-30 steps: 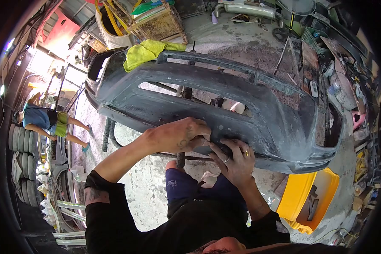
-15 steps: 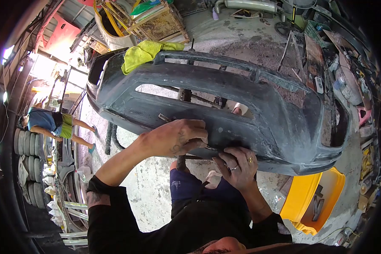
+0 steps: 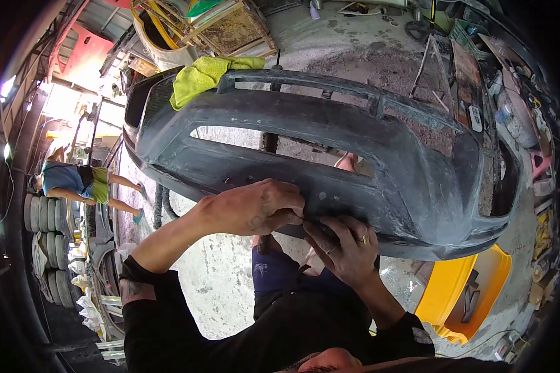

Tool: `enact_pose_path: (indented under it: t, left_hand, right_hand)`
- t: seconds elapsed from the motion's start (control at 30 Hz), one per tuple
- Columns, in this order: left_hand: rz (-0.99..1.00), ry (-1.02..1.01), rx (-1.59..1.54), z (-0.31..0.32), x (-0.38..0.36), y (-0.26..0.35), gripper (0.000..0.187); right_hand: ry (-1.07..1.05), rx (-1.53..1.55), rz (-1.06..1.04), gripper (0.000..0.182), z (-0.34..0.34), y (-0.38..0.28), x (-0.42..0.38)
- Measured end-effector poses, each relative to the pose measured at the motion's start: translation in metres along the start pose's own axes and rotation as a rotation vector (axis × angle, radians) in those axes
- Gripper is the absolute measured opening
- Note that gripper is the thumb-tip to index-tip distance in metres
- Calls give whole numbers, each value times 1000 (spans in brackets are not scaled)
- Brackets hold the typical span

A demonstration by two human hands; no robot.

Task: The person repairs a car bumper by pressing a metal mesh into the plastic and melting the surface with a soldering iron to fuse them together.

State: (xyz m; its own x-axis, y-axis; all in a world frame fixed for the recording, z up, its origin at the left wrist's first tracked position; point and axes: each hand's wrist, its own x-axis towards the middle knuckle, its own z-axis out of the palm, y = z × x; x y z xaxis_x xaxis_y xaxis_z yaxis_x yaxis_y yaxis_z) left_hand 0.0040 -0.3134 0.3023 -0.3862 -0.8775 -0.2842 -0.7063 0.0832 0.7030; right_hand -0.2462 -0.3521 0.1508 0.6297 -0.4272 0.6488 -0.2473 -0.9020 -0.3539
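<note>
A dark grey car bumper (image 3: 274, 165), scuffed and dusty, lies across the middle in front of me. My left hand (image 3: 258, 208) is over its lower near edge, fingers bent and thumb pinched against them. Whatever is in that pinch is too small or hidden to name. Close beside its fingertips is my right hand (image 3: 348, 248), with a ring, its fingers bent together at the same edge. The fingertips of both hands almost meet, and I cannot make out what lies between them. A yellow-green cloth (image 3: 199, 79) drapes over the bumper's far left part.
On the floor at right lies a yellow panel (image 3: 445, 289) with a dark piece on it. A person (image 3: 74, 180) stands at left near stacked tyres (image 3: 46, 221). A wooden frame (image 3: 233, 34) stands behind the bumper, and clutter lines the right side.
The thin strip seen at my left hand's knuckles and fingertips is now out of sight. My right fingers have moved left, closer to the left fingertips. The view has shifted slightly.
</note>
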Motion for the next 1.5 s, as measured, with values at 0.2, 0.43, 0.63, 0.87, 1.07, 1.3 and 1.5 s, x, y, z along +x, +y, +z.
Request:
enact_pose_path:
  t: [0.2,0.43,0.63,0.87,1.07,1.3,1.5]
  left_hand:
    - [-20,13,55,4,0,5,14]
    - [-7,29,-109,3,1,-4,17]
    - [-35,63,-52,6,-3,2,16]
    - [-40,75,50,7,-3,9,12]
    - [-9,21,27,7,3,8,15]
    - [-47,-1,-22,6,4,6,15]
    - [10,32,57,7,4,5,13]
  right_hand:
    - [30,53,37,47,-2,-3,4]
    - [75,82,24,49,0,-3,4]
    - [185,178,44,40,5,1,-3]
    - [149,168,34,31,5,3,-6]
    - [194,83,12,37,6,1,0]
    - [113,42,-9,47,4,2,-1]
    - [199,96,16,41,8,2,-6]
